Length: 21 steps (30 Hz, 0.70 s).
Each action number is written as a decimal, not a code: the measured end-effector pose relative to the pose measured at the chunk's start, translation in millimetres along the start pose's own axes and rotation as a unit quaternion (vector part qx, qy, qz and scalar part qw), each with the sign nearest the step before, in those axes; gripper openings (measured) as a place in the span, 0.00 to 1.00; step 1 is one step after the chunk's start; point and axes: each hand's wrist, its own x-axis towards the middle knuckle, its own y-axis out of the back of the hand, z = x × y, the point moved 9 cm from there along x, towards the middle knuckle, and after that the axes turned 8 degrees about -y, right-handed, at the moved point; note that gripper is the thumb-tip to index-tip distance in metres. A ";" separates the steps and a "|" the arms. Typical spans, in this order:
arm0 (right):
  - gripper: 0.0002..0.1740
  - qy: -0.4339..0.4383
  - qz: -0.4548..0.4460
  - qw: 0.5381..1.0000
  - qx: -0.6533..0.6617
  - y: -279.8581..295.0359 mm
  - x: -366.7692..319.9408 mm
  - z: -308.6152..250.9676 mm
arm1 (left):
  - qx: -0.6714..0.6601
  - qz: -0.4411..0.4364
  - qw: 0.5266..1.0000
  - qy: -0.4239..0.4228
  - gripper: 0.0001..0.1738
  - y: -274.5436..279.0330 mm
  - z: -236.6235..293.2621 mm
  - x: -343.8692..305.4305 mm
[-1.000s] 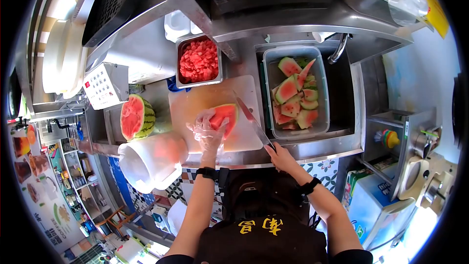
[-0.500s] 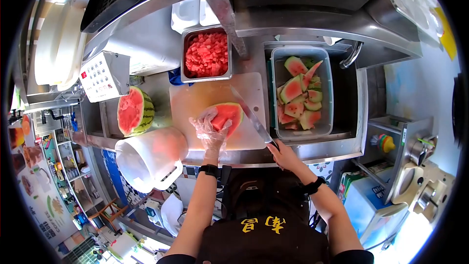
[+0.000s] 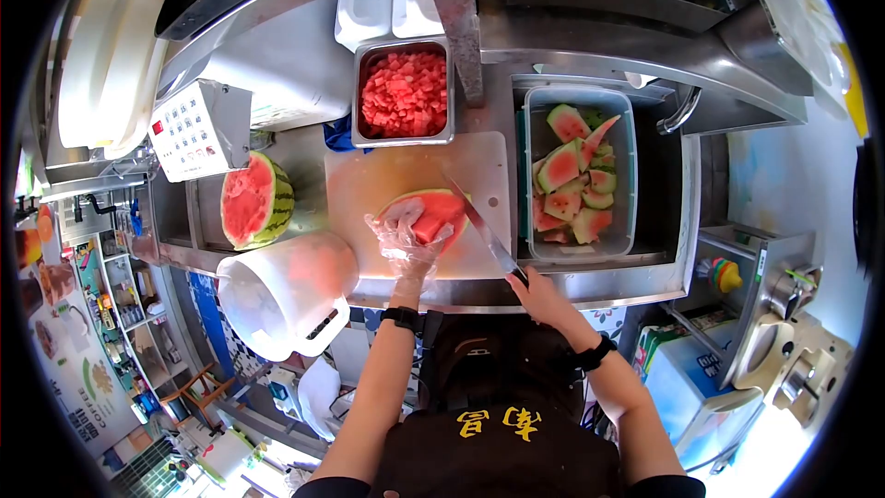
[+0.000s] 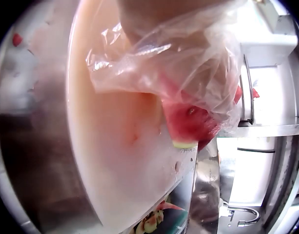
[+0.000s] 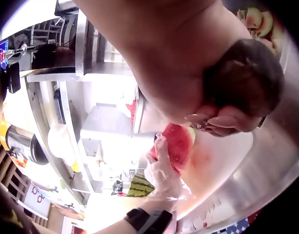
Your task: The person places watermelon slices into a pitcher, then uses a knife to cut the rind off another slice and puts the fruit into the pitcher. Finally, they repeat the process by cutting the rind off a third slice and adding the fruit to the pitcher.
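Observation:
My left hand (image 3: 406, 238), in a clear plastic glove, holds a cut watermelon piece (image 3: 445, 208) on the white cutting board (image 3: 359, 180). Red flesh shows beyond its fingers, and the left wrist view shows a pale rind edge under the watermelon piece (image 4: 183, 126). My bare right hand (image 3: 544, 298) grips a long knife (image 3: 489, 238) by its dark handle (image 5: 244, 78). The blade slants away across the board, and its far part overlaps the melon's right edge in the head view. Glove plastic hides part of the left fingers in the left wrist view.
A metal pan (image 3: 450, 97) of diced watermelon stands behind the board. To the right, a clear tub (image 3: 627, 175) of rinds sits in the sink. On the left are a halved watermelon (image 3: 249, 203) and a tipped white bucket (image 3: 277, 290) at the counter's front edge.
The knife blade has come left, from beside the watermelon piece to overlapping its right edge. My left hand keeps its hold on the piece. The head view has shifted slightly.

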 end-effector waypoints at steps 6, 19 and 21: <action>0.25 -0.061 -0.210 0.957 0.189 -44.8 32.4 8.9 | -0.004 0.025 1.000 0.007 0.33 -9.1 -4.3 1.8; 0.27 -0.003 0.193 0.981 0.030 -43.4 28.9 23.8 | -0.064 -0.170 0.974 -0.138 0.38 4.3 7.6 26.5; 0.26 0.008 0.286 0.957 0.050 -33.4 21.7 47.0 | -0.152 -0.204 0.962 -0.101 0.41 -0.3 -2.1 24.6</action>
